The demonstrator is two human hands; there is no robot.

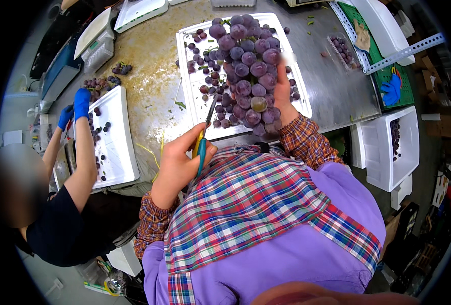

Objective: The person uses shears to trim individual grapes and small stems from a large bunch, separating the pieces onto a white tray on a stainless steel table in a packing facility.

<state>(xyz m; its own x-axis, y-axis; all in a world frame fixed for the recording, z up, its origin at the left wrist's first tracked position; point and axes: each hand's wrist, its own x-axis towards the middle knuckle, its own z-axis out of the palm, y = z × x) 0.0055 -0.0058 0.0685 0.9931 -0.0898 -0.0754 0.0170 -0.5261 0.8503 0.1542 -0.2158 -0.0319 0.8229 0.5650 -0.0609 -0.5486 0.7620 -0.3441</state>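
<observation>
A big bunch of purple grapes (253, 71) hangs over a white tray (197, 124) in front of me. My right hand (285, 96) holds the bunch from its right side; most of the fingers are hidden behind the fruit. One greenish grape shows low on the bunch. In my left hand (182, 157) is a pair of scissors (202, 147) with teal and yellow handles. Their thin blades point up and right, the tips beside the bunch's lower left. Loose grapes (205, 66) and bits of stem lie scattered in the tray.
At left, a person's blue-gloved hands (82, 104) work at grapes over another white tray (126, 162). A clear punnet of grapes (343, 53) sits on the metal table's right. Beyond it are a perforated metal bar (406, 53), a blue glove (391, 90) on a green crate, and a white bin (380, 168).
</observation>
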